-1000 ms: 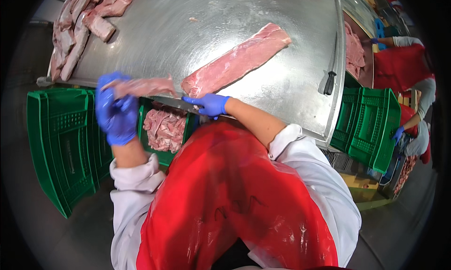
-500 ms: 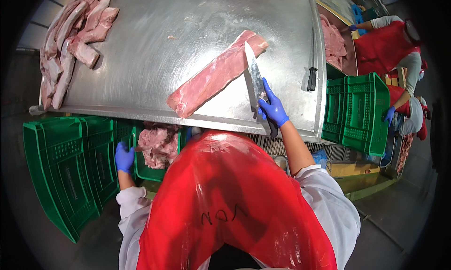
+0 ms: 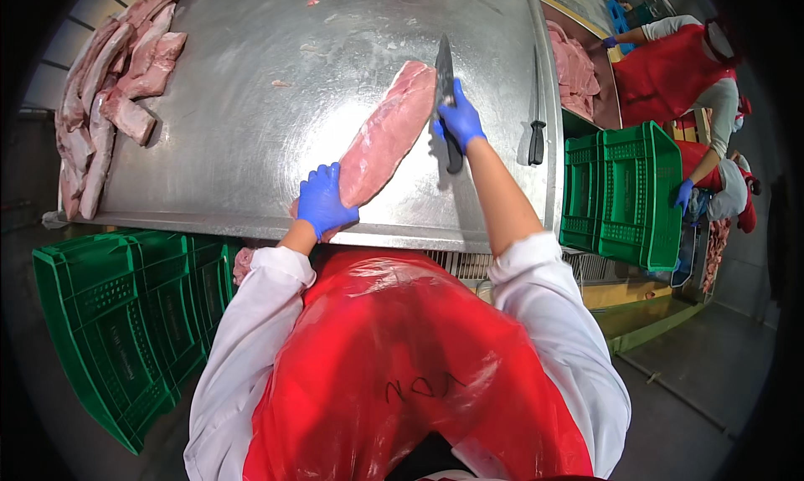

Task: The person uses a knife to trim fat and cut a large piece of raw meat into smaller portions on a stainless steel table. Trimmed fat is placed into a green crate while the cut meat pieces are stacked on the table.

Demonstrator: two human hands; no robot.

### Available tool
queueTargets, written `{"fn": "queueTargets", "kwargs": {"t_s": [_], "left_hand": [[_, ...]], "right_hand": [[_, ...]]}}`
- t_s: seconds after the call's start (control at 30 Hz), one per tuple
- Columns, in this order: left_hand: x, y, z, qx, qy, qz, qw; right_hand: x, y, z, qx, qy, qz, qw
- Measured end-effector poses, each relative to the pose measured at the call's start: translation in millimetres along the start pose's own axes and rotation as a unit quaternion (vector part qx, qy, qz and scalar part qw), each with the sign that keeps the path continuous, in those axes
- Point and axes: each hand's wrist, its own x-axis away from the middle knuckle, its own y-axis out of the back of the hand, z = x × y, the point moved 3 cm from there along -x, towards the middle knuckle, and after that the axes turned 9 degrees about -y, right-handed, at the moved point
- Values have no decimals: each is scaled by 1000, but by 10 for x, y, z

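Observation:
A long pink piece of boneless meat (image 3: 386,132) lies diagonally on the steel table (image 3: 226,62). My left hand (image 3: 325,198), in a blue glove, grips its near end at the front edge of the table. My gloved right hand (image 3: 459,117) is closed on a black-handled knife (image 3: 444,62), holding it just right of the meat's far end with the blade pointing away from me. A second long, thin black-handled tool (image 3: 536,142) lies at the table's right side.
A pile of long meat pieces (image 3: 115,96) sits at the table's left. Green crates (image 3: 126,322) stand below left, another green crate (image 3: 624,196) at right. A steel tray of meat (image 3: 574,79) is beyond it. Co-workers in red aprons (image 3: 662,71) stand at the right.
My left hand has risen from the crate onto the meat, the thin piece it held earlier gone. My right hand with the knife moved farther forward; the meat now lies steeper.

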Motion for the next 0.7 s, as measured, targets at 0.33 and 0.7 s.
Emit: {"fn": "queueTargets", "kwargs": {"t_s": [0.33, 0.7], "left_hand": [[-24, -15, 178, 21, -47, 37, 998], [-290, 201, 710, 45, -171, 42, 983]], "right_hand": [[77, -247, 171, 185, -29, 30, 982], [290, -359, 289, 130, -58, 68, 988]]}}
